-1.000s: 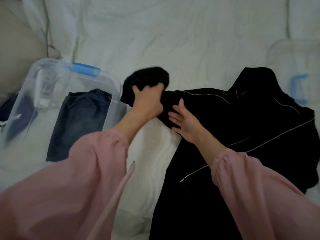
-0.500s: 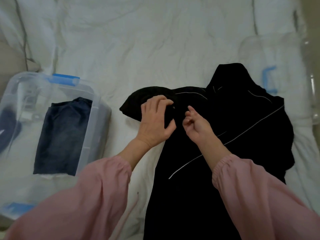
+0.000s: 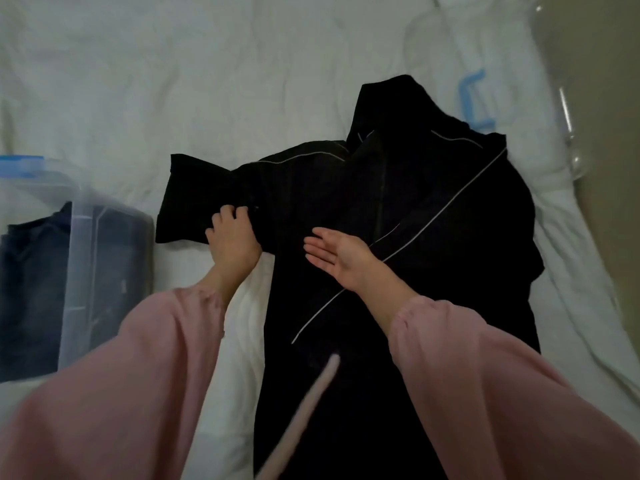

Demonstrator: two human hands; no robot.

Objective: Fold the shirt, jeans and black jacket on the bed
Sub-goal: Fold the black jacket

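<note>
One clear bin (image 3: 78, 237) at far left holds folded jeans (image 3: 33, 289). Beside it the left hand (image 3: 232, 239) clenches the sleeve of the black jacket (image 3: 398, 202) — spread flat on the bed (image 3: 207, 81) — while the right hand (image 3: 337, 259) lies open over its front, palm up, fingers straight.

A bed (image 3: 207, 81) under rumpled white bedding fills most of the frame in dim, even light. A beige surface (image 3: 609, 168), floor or wall, runs down the right edge. A clear plastic bin (image 3: 79, 254) sits at the left edge.
</note>
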